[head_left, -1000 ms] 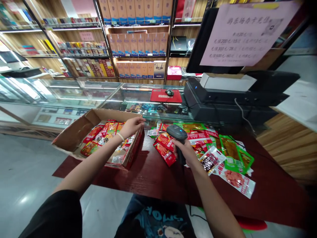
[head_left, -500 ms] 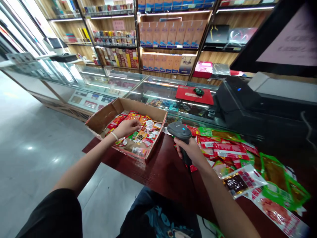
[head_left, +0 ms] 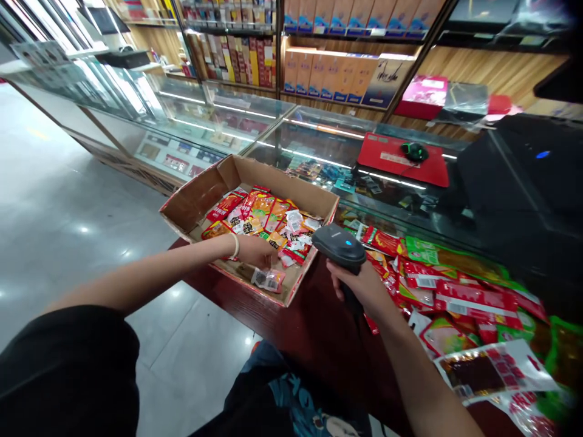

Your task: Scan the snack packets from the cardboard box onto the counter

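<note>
My right hand [head_left: 357, 284] is wrapped round the handle of a black barcode scanner [head_left: 339, 246], whose head points left, over the box's right edge; a small blue light shows on top. Inside the shallow cardboard box [head_left: 194, 203], my left hand [head_left: 259, 250] reaches down with curled fingers; whatever they pinch is hidden. Just below those fingers lies a clear and pink snack packet [head_left: 268, 280]. Red snack packets [head_left: 257, 206] and small white packets [head_left: 295, 221] fill the middle and back of the box.
To the right, a heap of red and green snack packets [head_left: 455, 291] covers the dark red tabletop [head_left: 291, 337]. Behind runs a glass display counter [head_left: 255, 133] with a red mat [head_left: 382, 158] and a computer mouse [head_left: 414, 152]. A black machine [head_left: 514, 176] stands at right.
My left hand has moved from the middle of the box toward its front right, fingers now curled downward. The scanner stays in my right hand. The view has tilted down.
</note>
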Motion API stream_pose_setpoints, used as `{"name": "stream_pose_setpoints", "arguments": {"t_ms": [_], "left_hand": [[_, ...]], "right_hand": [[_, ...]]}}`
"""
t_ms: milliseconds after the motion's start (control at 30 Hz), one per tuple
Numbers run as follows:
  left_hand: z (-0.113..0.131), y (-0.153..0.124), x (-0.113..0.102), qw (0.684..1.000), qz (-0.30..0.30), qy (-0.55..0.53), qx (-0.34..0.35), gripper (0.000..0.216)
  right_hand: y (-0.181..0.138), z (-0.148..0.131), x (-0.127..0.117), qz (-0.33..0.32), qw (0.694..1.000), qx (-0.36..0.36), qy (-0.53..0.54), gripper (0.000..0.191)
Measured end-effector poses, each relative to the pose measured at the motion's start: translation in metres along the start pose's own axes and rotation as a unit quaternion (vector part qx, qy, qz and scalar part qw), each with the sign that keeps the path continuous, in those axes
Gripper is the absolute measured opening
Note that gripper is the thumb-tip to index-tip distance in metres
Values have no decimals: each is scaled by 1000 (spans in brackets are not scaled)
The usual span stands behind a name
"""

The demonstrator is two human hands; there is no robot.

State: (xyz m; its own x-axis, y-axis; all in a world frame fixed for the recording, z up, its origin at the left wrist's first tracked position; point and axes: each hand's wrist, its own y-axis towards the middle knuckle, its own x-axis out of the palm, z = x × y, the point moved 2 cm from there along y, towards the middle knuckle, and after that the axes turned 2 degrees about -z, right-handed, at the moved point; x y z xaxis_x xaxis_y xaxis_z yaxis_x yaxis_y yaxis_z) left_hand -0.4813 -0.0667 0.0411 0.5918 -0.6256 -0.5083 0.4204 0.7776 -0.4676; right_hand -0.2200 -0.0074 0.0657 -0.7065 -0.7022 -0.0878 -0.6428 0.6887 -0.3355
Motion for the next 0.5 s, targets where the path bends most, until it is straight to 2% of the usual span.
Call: {"name": "stream_pose_setpoints", "arguments": {"t_ms": [67,233,333,433,500], "left_hand": [[0,8,6,999,-38,2,19,18],[-1,21,22,997,-18,75,17,21],[-1,23,31,990,-31,129,43,13],[3,23,31,983,-70,141,88,13],[7,21,21,986,-73,121,84,11]], "right_hand": [[4,2,-1,0,1000,0,8,38],[13,5,-4,-2,1000,9,26,40],[17,8,-8,-12,1000,10,24,39],[19,7,-10,-22,999,10,24,39],[18,4,-11,-21,999,4,26,40]]}}
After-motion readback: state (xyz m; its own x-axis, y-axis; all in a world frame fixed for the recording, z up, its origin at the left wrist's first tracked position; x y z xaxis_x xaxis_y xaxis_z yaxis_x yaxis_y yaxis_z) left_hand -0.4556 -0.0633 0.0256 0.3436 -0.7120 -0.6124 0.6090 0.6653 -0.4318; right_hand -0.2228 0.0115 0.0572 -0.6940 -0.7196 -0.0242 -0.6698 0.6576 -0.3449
